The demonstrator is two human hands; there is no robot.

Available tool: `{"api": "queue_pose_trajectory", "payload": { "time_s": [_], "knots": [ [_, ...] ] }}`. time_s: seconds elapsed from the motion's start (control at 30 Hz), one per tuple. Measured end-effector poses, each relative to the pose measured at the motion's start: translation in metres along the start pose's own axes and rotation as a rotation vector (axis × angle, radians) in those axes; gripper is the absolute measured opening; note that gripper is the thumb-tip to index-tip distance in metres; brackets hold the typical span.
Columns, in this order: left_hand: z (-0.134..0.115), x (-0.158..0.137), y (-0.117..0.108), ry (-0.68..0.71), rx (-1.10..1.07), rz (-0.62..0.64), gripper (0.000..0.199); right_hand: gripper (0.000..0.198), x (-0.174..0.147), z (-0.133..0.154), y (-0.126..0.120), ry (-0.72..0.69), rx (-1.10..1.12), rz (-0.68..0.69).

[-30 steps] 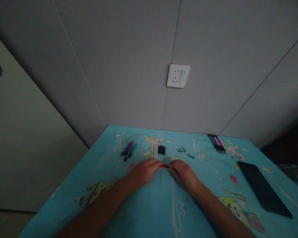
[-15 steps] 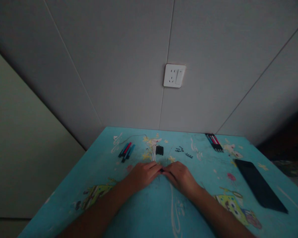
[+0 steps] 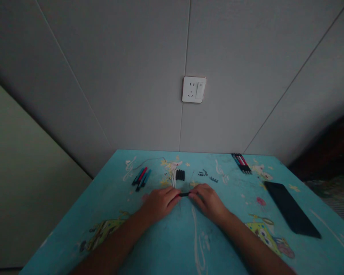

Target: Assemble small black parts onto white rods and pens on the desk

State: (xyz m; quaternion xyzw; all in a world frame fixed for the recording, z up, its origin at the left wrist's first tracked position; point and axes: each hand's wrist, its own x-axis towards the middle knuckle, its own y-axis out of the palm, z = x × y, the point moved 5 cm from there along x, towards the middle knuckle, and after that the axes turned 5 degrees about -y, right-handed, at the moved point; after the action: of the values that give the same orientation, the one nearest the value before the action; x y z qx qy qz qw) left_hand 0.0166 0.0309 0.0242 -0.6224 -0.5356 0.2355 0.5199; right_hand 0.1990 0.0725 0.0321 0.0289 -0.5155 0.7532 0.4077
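Note:
A short dark pen (image 3: pixel 185 194) lies level between my two hands, with a bit of red showing at its left end. My left hand (image 3: pixel 161 201) pinches that left end, fingers closed. My right hand (image 3: pixel 208 199) holds the black right end between thumb and fingers. Just beyond the hands are thin white sticks like pen refills (image 3: pixel 173 178), partly hidden by my left hand. Next to them sits a row of short black tubes (image 3: pixel 180 175).
Blue and red pen barrels (image 3: pixel 141 178) lie to the left. Small black pieces (image 3: pixel 203 173) and spring-like bits (image 3: pixel 213 179) lie right of centre. Several pens (image 3: pixel 241 164) lie together at the back right, and a dark flat slab (image 3: pixel 292 210) is at the right. A wall socket (image 3: pixel 194 89) is behind.
My hands have moved slightly apart, so more of the black pen part shows between them. The view has shifted a little to the right.

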Motion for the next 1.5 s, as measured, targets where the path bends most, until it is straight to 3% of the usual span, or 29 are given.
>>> {"api": "queue_pose_trajectory", "payload": {
  "time_s": [0.17,0.27,0.37,0.47,0.77,1.0,1.27,1.5],
  "knots": [
    [-0.004,0.0,0.002,0.029,0.036,-0.005,0.028,0.034,0.001,-0.002,0.004,0.015,-0.07,0.1],
    [-0.001,0.0,0.0,-0.02,0.053,-0.014,0.027,0.022,0.002,0.002,0.002,0.011,-0.051,0.102],
    [0.001,0.0,-0.002,-0.049,0.058,-0.036,0.027,0.027,0.002,0.005,-0.003,-0.024,-0.006,0.081],
    [-0.002,-0.001,-0.001,-0.021,0.059,-0.029,0.027,0.017,0.002,0.005,-0.004,-0.071,-0.028,0.079],
    [-0.004,-0.001,0.001,0.028,0.038,-0.022,0.026,0.039,0.001,0.001,0.007,-0.089,-0.1,0.136],
    [-0.005,0.0,0.002,0.025,0.099,-0.017,0.026,0.034,0.002,0.003,0.007,-0.061,-0.139,0.17],
    [-0.003,-0.001,-0.001,-0.014,0.097,-0.028,0.028,0.022,0.002,0.002,0.0,-0.129,-0.1,0.093],
    [-0.013,-0.002,0.001,0.07,0.129,0.003,0.028,0.033,-0.001,0.007,0.007,-0.137,-0.177,0.115]
  ]
}}
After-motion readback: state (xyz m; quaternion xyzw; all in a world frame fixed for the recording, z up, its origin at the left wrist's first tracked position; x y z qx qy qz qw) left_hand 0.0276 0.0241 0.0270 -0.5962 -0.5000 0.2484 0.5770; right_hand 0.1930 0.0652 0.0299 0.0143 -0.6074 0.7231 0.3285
